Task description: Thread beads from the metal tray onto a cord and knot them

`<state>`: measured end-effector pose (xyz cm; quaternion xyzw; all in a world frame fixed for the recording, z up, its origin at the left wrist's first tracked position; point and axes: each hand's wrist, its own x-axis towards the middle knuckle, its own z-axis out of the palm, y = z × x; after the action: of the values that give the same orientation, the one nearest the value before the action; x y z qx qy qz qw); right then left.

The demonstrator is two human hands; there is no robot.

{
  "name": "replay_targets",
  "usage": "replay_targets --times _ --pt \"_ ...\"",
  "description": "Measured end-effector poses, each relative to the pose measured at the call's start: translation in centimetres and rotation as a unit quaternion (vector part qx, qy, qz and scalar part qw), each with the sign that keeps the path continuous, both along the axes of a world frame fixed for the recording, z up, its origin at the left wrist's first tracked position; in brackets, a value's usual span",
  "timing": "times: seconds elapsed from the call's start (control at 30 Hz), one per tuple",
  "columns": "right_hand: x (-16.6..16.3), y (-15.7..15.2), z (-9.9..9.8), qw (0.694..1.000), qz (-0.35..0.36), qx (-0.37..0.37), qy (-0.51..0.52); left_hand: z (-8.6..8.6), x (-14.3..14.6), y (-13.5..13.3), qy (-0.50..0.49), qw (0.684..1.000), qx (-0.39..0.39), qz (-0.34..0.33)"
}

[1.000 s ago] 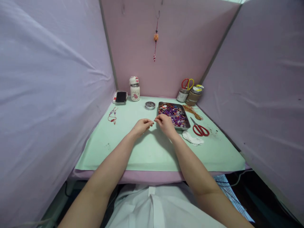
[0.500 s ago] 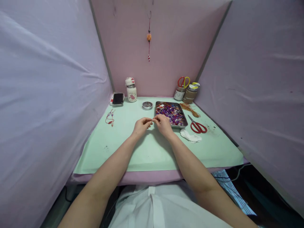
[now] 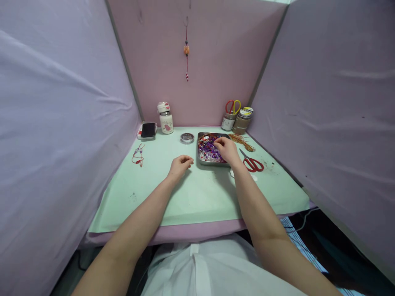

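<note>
Over the right part of a metal tray point(image 3: 212, 163) hangs my right hand point(image 3: 227, 150), its thumb and fingertips pinched together. Whatever is in that pinch is too small to make out. Under it, purple, red and clear beads point(image 3: 210, 151) fill the tray. My left hand point(image 3: 180, 167) is left of the tray, low over the pale green mat point(image 3: 197, 197), also with fingers closed in a pinch. What it holds, if anything, I cannot see. Behind the left hand stands a small round dish point(image 3: 187, 138) with tiny pieces in it.
Red-handled scissors point(image 3: 253, 164) and brown cords point(image 3: 242, 142) lie right of the tray. A white cloth point(image 3: 254, 178) is partly behind my right forearm. At left are a beaded red string point(image 3: 137, 156), a phone point(image 3: 148, 130) and a white bottle point(image 3: 166, 119). Jars point(image 3: 242, 121) stand at back right.
My hands were together in front of the tray. The right hand has moved right and up over the beads, while the left stays in a pinch. The whole view has shifted slightly.
</note>
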<state>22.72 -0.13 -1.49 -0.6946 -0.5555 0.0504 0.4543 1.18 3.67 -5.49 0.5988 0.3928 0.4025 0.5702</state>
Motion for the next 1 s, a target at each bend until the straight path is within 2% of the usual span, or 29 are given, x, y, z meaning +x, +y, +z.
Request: replay_targets --times 0.17,0.3,0.57,1.0 --pt "1.2 0.9 -0.4 0.979 0.035 -0.16 -0.121 -0.1 0.1 0.0 0.012 1.0 0.0 0.008" --pt "0.0 2.3 -1.1 0.955 0.064 -0.222 -0.187 -0.1 0.1 -0.1 0.007 1.0 0.0 0.009" --pt "-1.2 3.9 -1.4 0.915 0.093 -0.29 -0.266 -0.7 0.2 0.3 0.001 1.0 0.007 0.019" --pt "-1.5 4.1 -1.5 0.91 0.094 -0.302 -0.267 -0.3 0.0 0.3 -0.008 0.999 0.006 0.032"
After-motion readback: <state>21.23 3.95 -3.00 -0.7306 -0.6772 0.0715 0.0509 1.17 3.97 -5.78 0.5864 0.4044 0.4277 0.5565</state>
